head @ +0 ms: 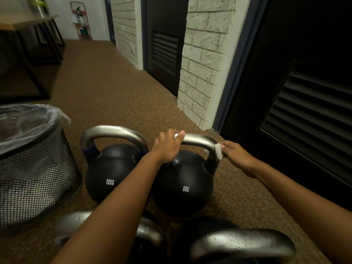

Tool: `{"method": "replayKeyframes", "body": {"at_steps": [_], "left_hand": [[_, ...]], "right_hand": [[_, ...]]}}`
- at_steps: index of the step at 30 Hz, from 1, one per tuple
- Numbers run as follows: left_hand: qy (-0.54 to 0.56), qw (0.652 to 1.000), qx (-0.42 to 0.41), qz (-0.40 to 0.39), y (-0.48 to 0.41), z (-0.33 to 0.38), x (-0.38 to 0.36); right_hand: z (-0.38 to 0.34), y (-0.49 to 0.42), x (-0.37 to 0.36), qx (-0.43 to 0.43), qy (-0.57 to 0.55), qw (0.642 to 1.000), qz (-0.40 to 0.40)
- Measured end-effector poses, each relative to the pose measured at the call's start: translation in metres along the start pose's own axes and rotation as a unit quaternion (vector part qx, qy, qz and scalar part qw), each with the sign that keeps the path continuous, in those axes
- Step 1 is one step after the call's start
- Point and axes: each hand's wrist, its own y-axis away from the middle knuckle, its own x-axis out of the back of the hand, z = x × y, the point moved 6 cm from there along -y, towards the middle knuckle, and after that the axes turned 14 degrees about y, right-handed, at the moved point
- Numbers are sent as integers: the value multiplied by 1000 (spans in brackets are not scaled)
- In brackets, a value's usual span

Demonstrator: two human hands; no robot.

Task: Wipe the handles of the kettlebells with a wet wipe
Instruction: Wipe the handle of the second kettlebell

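Left hand wraps the left end of the 8KG kettlebell handle — thumb over the top bar. Right hand pinches a white wet wipe against the handle's right upright. 12KG kettlebell sits just left, mesh bin further left; two more kettlebell handles near edge, blurred.

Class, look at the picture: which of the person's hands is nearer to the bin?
Left. The left hand grips the 8KG handle's top, on the side towards the bin; the right hand wipes its far side.
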Motion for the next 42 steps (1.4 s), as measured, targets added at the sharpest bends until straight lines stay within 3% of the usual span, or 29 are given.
{"method": "replayKeyframes", "body": {"at_steps": [5,8,18,25,31,33,38,42], "left_hand": [[-3,1000,-2,3,-2,-2,-1],[2,1000,0,2,-2,-2,-1],[7,1000,2,-6,3,1,0],[6,1000,2,-5,4,3,-1],[6,1000,2,-2,3,1,0],[7,1000,2,-3,3,2,0],[9,1000,2,-1,2,2,-1],[-6,1000,9,-1,2,1,-1]], "right_hand": [[-21,14,4,74,35,990,113],[-25,23,5,126,54,981,140],[-18,22,0,88,107,967,215],[-48,21,-3,171,253,916,260],[-17,17,-6,78,159,956,232],[-22,18,-5,88,161,954,238],[-66,19,-9,204,253,906,272],[-98,15,-25,293,375,832,285]]}}
